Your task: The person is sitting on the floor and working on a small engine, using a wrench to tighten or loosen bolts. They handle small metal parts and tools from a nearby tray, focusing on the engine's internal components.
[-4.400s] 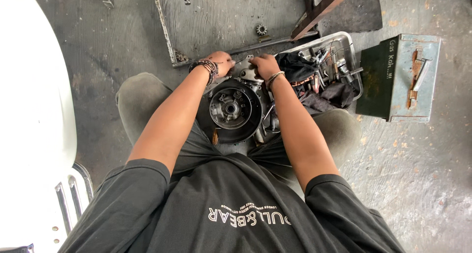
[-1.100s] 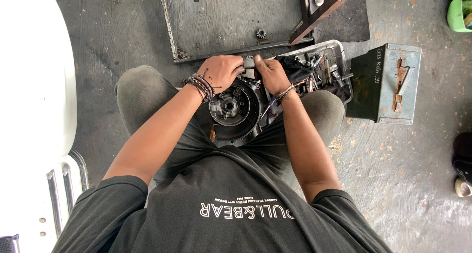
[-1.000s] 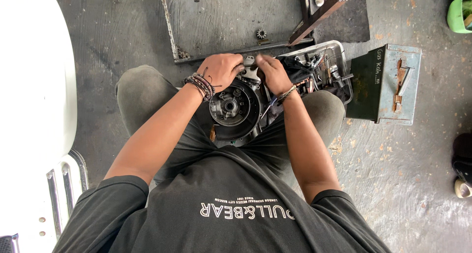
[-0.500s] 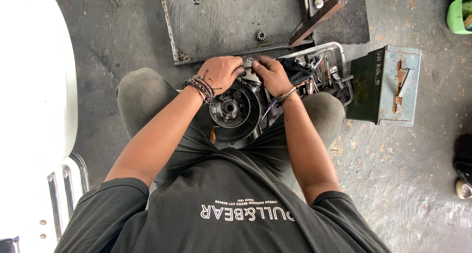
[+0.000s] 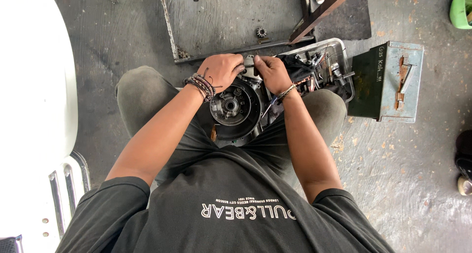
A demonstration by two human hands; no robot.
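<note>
**Grey engine casing balanced between the knees, both hands pinching at its top edge**

Grey-trousered knees are all that steady the round dark metal engine casing [image 5: 235,108], which sits at the centre of the frame, low between the person's legs; a hard tug could tip it onto the concrete floor [image 5: 413,184]. Just above its circular hub, the left hand [image 5: 220,70] is curled nearly closed, fingertips pressed on a small silvery part [image 5: 249,66] at the casing's upper edge. Whether it truly clamps that part cannot be told, since the fingers hide it. Touching it from the other side, the right hand [image 5: 272,72] is likewise curled tight, its fingers narrow on the same spot. A slip there could pinch skin against the metal rim, or flick the small part away. Further right, the shallow metal tray of oily parts [image 5: 339,51] and the green metal box [image 5: 388,81] crowd the right elbow.
</note>
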